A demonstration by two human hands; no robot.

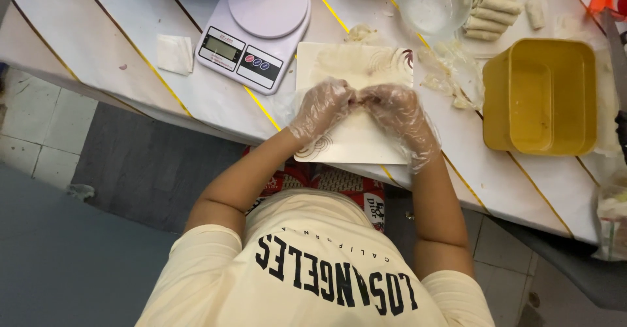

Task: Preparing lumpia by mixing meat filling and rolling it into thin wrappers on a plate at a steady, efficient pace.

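A small roll point(356, 99) sits pinched between both gloved hands, the left hand point(321, 107) and right hand point(395, 109) meeting fingertip to fingertip over a pale tray point(353, 145) (the roll itself is mostly hidden). Beyond the left hand stands a scale point(256, 28); right of the right hand, a yellow tub point(541, 96) on the bench point(117, 13). Finished rolls point(494, 5) lie farther off.

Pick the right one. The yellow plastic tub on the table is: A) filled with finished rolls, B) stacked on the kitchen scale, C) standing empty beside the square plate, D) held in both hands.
C: the yellow tub stands empty on the table beside the square plate, apart from the scale and both gloved hands.
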